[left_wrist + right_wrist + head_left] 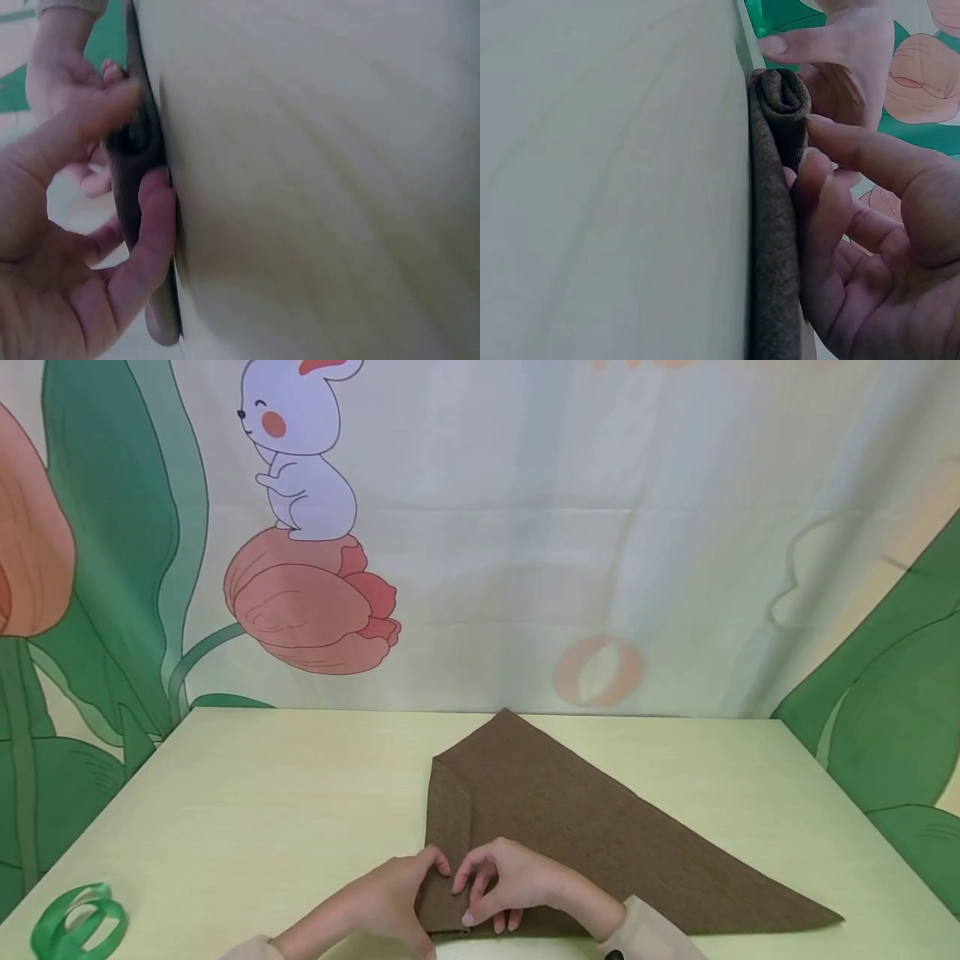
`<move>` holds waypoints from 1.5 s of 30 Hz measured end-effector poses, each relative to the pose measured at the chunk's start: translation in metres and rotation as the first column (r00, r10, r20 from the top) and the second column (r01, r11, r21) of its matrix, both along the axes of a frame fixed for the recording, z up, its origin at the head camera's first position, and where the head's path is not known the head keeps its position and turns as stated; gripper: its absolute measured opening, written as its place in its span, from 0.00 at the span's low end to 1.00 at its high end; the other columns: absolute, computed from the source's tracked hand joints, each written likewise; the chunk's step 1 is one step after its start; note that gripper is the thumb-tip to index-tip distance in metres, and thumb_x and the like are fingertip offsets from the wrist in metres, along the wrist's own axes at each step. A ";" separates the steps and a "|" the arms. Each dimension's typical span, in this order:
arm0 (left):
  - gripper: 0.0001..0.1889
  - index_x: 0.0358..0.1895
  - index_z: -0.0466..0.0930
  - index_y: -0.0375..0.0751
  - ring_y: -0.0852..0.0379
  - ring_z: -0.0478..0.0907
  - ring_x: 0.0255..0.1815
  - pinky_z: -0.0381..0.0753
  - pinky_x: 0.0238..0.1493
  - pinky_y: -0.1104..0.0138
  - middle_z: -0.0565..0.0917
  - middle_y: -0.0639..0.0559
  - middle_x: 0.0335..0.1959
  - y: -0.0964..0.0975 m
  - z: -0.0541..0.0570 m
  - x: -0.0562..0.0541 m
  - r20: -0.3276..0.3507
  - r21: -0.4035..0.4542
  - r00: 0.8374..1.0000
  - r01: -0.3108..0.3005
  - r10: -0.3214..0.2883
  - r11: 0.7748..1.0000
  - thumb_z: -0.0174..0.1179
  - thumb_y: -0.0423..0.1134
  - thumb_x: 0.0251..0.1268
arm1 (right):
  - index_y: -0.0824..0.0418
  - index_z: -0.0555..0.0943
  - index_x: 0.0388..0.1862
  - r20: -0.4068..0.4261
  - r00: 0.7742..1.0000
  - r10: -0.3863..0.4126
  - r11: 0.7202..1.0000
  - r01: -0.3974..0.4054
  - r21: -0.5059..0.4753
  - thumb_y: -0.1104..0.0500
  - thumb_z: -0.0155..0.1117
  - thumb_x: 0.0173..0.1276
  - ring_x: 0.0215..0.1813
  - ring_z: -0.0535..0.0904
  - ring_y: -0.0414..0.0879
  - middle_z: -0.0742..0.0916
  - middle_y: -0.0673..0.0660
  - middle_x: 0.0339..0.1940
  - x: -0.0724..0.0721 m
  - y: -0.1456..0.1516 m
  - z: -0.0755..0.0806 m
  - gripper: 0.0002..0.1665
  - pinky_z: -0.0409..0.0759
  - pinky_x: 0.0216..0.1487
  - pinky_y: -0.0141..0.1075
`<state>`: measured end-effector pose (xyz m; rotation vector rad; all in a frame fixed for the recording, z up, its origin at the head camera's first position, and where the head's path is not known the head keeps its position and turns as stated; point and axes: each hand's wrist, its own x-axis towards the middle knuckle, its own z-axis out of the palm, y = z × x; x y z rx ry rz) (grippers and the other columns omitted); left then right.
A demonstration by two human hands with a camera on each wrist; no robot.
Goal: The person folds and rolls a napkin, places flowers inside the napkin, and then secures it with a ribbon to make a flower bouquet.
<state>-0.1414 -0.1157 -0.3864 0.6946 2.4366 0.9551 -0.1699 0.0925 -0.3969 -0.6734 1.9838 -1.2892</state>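
A brown cloth (pixel 555 827) lies folded in a long pointed shape, its tip toward the right. Along its left side runs a rolled edge (pixel 786 94), its spiral end showing in the right wrist view. My left hand (pixel 386 893) is at the near end of this roll, thumb and forefinger wide apart, the forefinger touching the cloth. In the left wrist view the left thumb (pixel 112 109) is blurred over the roll's end. Just right of the roll, my right hand (pixel 517 881) has loosely bent fingers; its forefinger touches the roll's side, apart from the thumb.
A loosely coiled green ribbon (pixel 78 922) lies at the near left corner of the pale table (pixel 285 793). Behind the table hangs a printed curtain (pixel 480 568) with a rabbit and flowers. The cloth's near side lies close to the table's front edge.
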 end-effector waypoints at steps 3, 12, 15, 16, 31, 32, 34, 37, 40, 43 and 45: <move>0.36 0.47 0.65 0.44 0.60 0.69 0.32 0.71 0.33 0.65 0.75 0.54 0.35 0.004 -0.001 0.002 -0.043 -0.036 0.999 -0.012 0.010 0.999 0.73 0.33 0.28 | 0.60 0.79 0.36 0.005 1.000 0.007 1.000 -0.006 -0.008 0.66 0.69 0.52 0.12 0.73 0.40 0.81 0.50 0.19 0.000 0.001 0.000 0.11 0.69 0.11 0.28; 0.32 0.47 0.65 0.42 0.61 0.66 0.28 0.68 0.30 0.69 0.73 0.55 0.32 0.006 -0.001 0.004 -0.076 -0.008 0.997 -0.008 0.007 1.000 0.67 0.28 0.30 | 0.59 0.78 0.34 -0.035 0.999 0.009 1.000 -0.009 0.003 0.63 0.70 0.52 0.11 0.73 0.39 0.81 0.49 0.19 0.002 0.000 0.001 0.12 0.70 0.11 0.28; 0.32 0.48 0.66 0.43 0.62 0.67 0.29 0.68 0.31 0.69 0.75 0.55 0.33 0.003 0.000 0.003 -0.059 0.001 0.998 0.010 -0.010 1.000 0.68 0.30 0.32 | 0.58 0.78 0.33 -0.085 0.996 0.005 1.000 -0.002 0.030 0.63 0.72 0.50 0.11 0.73 0.39 0.80 0.49 0.18 0.004 -0.003 0.000 0.12 0.70 0.10 0.29; 0.31 0.49 0.66 0.42 0.62 0.67 0.27 0.69 0.30 0.70 0.75 0.55 0.31 0.001 0.000 0.002 -0.032 0.023 0.999 0.018 -0.018 1.000 0.68 0.30 0.34 | 0.58 0.78 0.32 -0.098 0.995 0.005 0.999 -0.001 0.037 0.63 0.72 0.50 0.11 0.73 0.38 0.80 0.49 0.18 0.005 -0.004 0.000 0.13 0.70 0.10 0.29; 0.24 0.44 0.69 0.42 0.63 0.69 0.11 0.67 0.14 0.74 0.73 0.54 0.14 0.002 0.000 -0.002 0.093 0.124 0.995 -0.037 0.025 0.992 0.66 0.26 0.40 | 0.58 0.77 0.29 -0.227 0.974 -0.008 0.995 0.030 0.095 0.66 0.74 0.45 0.08 0.70 0.35 0.77 0.47 0.12 0.011 -0.011 -0.002 0.15 0.70 0.09 0.29; 0.25 0.44 0.68 0.42 0.62 0.69 0.11 0.68 0.14 0.74 0.73 0.53 0.15 0.003 -0.001 -0.002 0.096 0.119 0.995 -0.043 0.032 0.992 0.66 0.26 0.40 | 0.58 0.77 0.29 -0.230 0.973 -0.009 0.995 0.032 0.096 0.66 0.74 0.45 0.08 0.70 0.35 0.77 0.47 0.11 0.011 -0.011 -0.002 0.15 0.70 0.09 0.29; 0.25 0.45 0.68 0.42 0.61 0.70 0.12 0.70 0.14 0.72 0.74 0.51 0.18 0.004 -0.001 -0.001 0.108 0.120 0.993 -0.055 0.042 0.991 0.66 0.26 0.40 | 0.58 0.77 0.29 -0.231 0.973 -0.015 0.995 0.037 0.093 0.66 0.74 0.45 0.08 0.70 0.35 0.77 0.47 0.11 0.011 -0.011 -0.003 0.15 0.70 0.09 0.29; 0.24 0.46 0.68 0.41 0.60 0.72 0.13 0.71 0.15 0.71 0.74 0.49 0.19 0.006 -0.001 -0.002 0.120 0.135 0.991 -0.070 0.054 0.988 0.66 0.28 0.42 | 0.58 0.77 0.28 -0.225 0.974 -0.024 0.996 0.042 0.074 0.67 0.74 0.44 0.08 0.70 0.35 0.77 0.47 0.11 0.011 -0.010 -0.004 0.15 0.70 0.09 0.29; 0.23 0.46 0.68 0.40 0.59 0.73 0.14 0.72 0.16 0.70 0.74 0.49 0.19 0.008 -0.001 -0.002 0.118 0.142 0.990 -0.089 0.073 0.986 0.65 0.31 0.44 | 0.59 0.78 0.30 -0.199 0.980 -0.031 0.998 0.041 0.043 0.67 0.73 0.45 0.09 0.71 0.36 0.78 0.47 0.13 0.010 -0.008 -0.005 0.14 0.70 0.10 0.29; 0.22 0.43 0.68 0.40 0.62 0.68 0.13 0.68 0.15 0.71 0.72 0.53 0.18 0.014 -0.001 -0.002 0.048 0.111 0.995 -0.097 0.093 0.989 0.64 0.31 0.41 | 0.59 0.80 0.33 -0.141 0.990 -0.029 0.999 0.031 0.011 0.67 0.72 0.47 0.11 0.72 0.37 0.80 0.49 0.17 0.008 -0.002 -0.006 0.13 0.71 0.11 0.28; 0.22 0.42 0.68 0.40 0.64 0.64 0.13 0.64 0.15 0.72 0.69 0.56 0.16 0.020 0.000 -0.002 -0.013 0.075 0.994 -0.107 0.108 0.991 0.63 0.31 0.38 | 0.59 0.81 0.36 -0.092 0.995 -0.028 1.000 0.027 -0.004 0.66 0.71 0.49 0.12 0.73 0.39 0.82 0.50 0.20 0.007 0.003 -0.005 0.13 0.71 0.12 0.28</move>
